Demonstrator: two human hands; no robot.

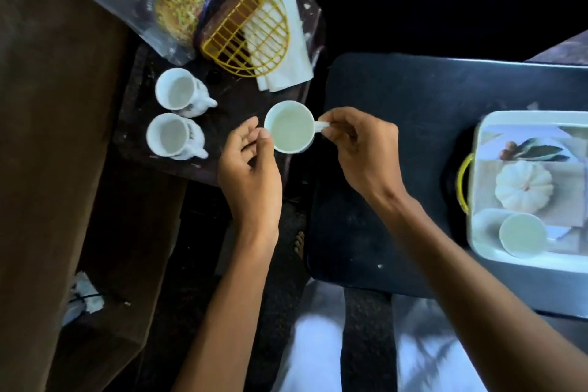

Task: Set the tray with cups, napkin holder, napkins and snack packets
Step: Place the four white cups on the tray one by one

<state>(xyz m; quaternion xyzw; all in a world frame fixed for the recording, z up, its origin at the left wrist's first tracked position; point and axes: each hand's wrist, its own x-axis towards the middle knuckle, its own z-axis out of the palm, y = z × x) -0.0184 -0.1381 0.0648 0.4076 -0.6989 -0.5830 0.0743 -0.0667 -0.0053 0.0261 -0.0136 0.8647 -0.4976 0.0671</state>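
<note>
A white cup point(290, 127) hangs above the edge of the small dark table point(152, 153). My right hand point(359, 149) pinches its handle, and my left hand point(251, 165) touches its rim with thumb and fingertips. Two more white cups point(176, 93) point(173, 134) stand on that table at the left. Behind them lie a yellow wire napkin holder point(248, 38) on white napkins point(289, 57) and a clear snack packet point(165, 0). On the right, a white tray point(525, 261) with a pumpkin picture holds one cup point(521, 234).
The tray rests on a dark stool top point(397, 137) at the right, with a yellow handle point(463, 181) on the tray's left side. A brown surface point(47, 137) runs along the left. My legs in light cloth point(318, 344) show below.
</note>
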